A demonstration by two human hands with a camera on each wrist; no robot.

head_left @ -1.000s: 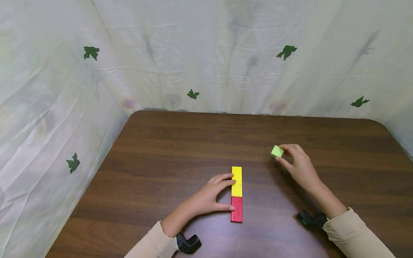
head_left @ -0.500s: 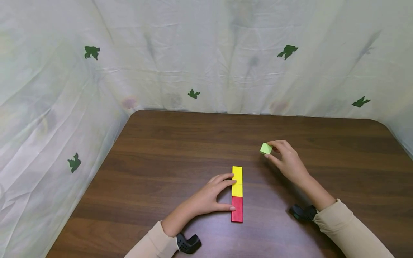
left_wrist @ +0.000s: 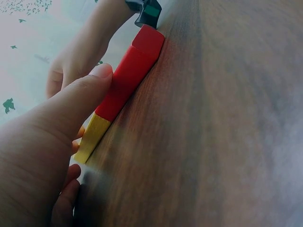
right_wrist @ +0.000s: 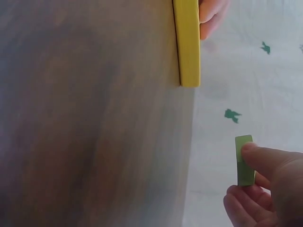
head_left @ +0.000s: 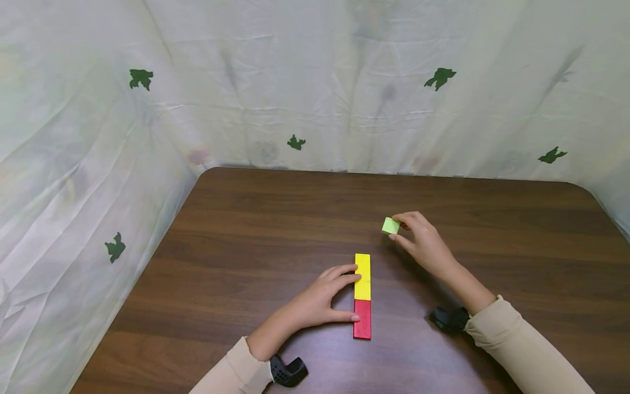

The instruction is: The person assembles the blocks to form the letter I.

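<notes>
On the brown table a yellow block (head_left: 363, 290) and a red block (head_left: 362, 327) lie end to end in one straight line. My left hand (head_left: 317, 302) rests against their left side, fingertips on the yellow block and thumb on the red one. The left wrist view shows that thumb against the red block (left_wrist: 130, 75), with the yellow block (left_wrist: 96, 132) beyond it. Beyond the yellow block and to its right, my right hand (head_left: 427, 250) pinches a small light green block (head_left: 390, 226) between thumb and fingers. In the right wrist view the green block (right_wrist: 245, 171) is held up off the table.
The wooden table (head_left: 256, 219) has rounded far corners. A white cloth (head_left: 315, 82) with green leaf-shaped patches hangs behind it and along the left. Black wrist devices (head_left: 288, 372) sit at both sleeve cuffs.
My right hand has moved left and slightly away with the green block, nearing the far end of the yellow block. The left hand and the two blocks under it have stayed in place.
</notes>
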